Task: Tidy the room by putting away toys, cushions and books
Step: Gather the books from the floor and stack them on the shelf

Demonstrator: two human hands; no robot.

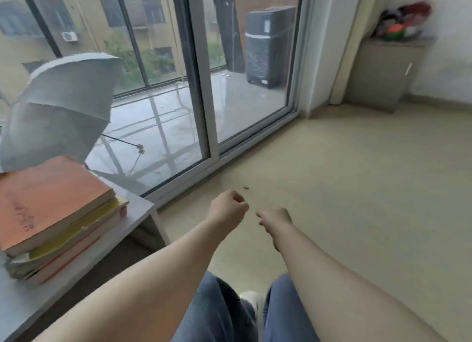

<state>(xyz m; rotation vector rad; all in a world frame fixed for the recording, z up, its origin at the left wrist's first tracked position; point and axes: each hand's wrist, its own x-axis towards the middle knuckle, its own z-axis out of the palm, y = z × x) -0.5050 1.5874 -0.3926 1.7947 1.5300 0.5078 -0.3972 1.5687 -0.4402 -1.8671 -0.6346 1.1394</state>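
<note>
With my left grip [227, 209] and right grip [274, 220] both curled on nothing above the floor [357, 188], books [51, 201] stacked on the near-left worktop [139, 210], I'd open both before reaching for anything.

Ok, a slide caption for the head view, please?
Left hand and right hand held out over the floor, books stacked on the table.

bare forearms [158, 272], blue jeans [217, 313] and a white shoe [251, 297].

A sliding glass door [201, 99] lights the beige floor [357, 188] — a grey cabinet [383, 73] stands in the corner.
</note>
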